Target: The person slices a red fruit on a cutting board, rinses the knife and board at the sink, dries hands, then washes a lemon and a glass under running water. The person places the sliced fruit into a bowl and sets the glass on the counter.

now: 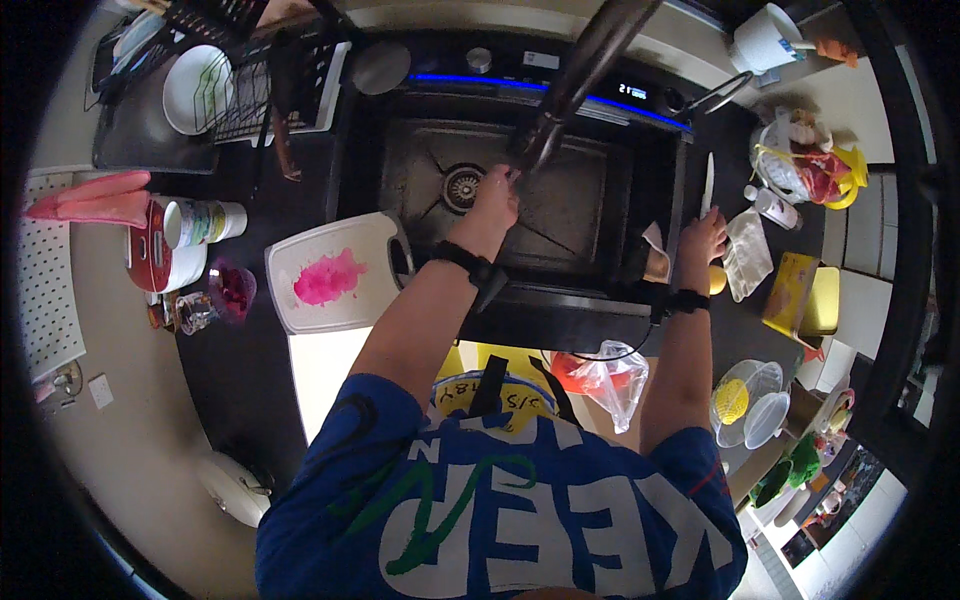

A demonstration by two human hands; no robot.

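Note:
My left hand (493, 201) is over the black sink (562, 217), at the lower end of the dark faucet (551, 124). Its fingers are partly hidden, so I cannot tell whether they touch the spout. Below it, the round drain strainer (465, 189) shows in the basin. On the counter right of the sink, my right hand (702, 238) is closed around the handle end of a knife (709, 180), whose pale blade points away from me. A whitish cloth (748, 255) lies beside that hand, and part of a round yellow thing (717, 280) shows by the wrist.
A light cutting board (322, 277) with a bright pink stain lies left of the sink. Behind it stands a dish rack (255, 105) with a white bowl (199, 90). At right are a small white bottle (778, 208), a yellow box (791, 296) and clear plastic containers (750, 405).

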